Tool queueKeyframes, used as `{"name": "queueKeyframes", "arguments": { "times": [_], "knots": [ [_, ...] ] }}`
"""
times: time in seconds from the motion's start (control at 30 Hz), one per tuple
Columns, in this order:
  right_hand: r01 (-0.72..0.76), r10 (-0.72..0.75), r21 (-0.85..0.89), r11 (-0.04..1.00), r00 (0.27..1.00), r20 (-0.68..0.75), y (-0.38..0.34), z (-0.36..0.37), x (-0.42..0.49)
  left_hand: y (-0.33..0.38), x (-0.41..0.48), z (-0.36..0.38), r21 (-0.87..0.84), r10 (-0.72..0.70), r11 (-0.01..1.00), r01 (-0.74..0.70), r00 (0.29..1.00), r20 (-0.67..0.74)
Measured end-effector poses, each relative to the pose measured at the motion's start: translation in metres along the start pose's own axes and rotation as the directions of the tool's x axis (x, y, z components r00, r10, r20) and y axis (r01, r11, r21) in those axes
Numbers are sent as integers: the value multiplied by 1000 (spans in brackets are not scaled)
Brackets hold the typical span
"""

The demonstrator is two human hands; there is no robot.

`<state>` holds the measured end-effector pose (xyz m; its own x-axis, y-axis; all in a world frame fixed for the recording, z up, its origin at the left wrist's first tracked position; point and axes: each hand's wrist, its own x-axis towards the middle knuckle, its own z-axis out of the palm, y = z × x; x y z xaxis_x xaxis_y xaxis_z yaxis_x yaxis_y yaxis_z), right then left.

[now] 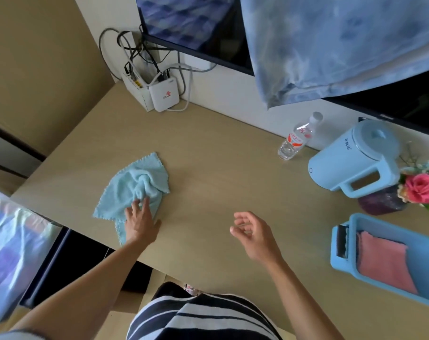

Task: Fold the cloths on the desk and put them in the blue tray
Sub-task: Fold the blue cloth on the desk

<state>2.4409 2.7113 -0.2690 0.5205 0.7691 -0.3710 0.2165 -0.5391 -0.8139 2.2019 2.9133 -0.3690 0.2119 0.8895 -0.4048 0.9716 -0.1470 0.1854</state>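
Note:
A crumpled light blue cloth (pixel 134 187) lies on the left part of the wooden desk (pixel 220 168). My left hand (pixel 141 222) rests flat on the cloth's near edge, fingers spread and straight. My right hand (pixel 254 233) hovers over the bare middle of the desk with loosely curled fingers and holds nothing. At the right edge stands the blue tray (pixel 343 263), with a folded pink cloth (pixel 382 263) lying inside it.
A light blue kettle (pixel 355 158), a water bottle (pixel 297 139) and a vase of flowers (pixel 414 190) stand at the back right. A white router box (pixel 163 95) with cables sits at the back left, under a monitor (pixel 196 28). A blue fabric (pixel 343 40) hangs above.

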Motion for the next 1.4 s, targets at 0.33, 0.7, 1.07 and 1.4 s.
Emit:
{"name": "queueKeyframes", "arguments": {
  "times": [0.33,0.7,1.07,1.4],
  "knots": [
    [-40,40,-16,999,999,-5,2,20,-1,23,6,-13,-358,225,914,-192,973,53],
    [229,-228,-87,970,973,22,-37,-9,0,121,-68,-113,-932,658,363,9,705,263],
    [273,-214,179,945,932,-291,-54,-10,-21,158,-82,-134,-936,821,340,-96,515,246],
    [280,-261,-52,959,789,-556,-57,-69,8,169,-43,-142,-270,721,627,-731,675,-154]
  ]
}}
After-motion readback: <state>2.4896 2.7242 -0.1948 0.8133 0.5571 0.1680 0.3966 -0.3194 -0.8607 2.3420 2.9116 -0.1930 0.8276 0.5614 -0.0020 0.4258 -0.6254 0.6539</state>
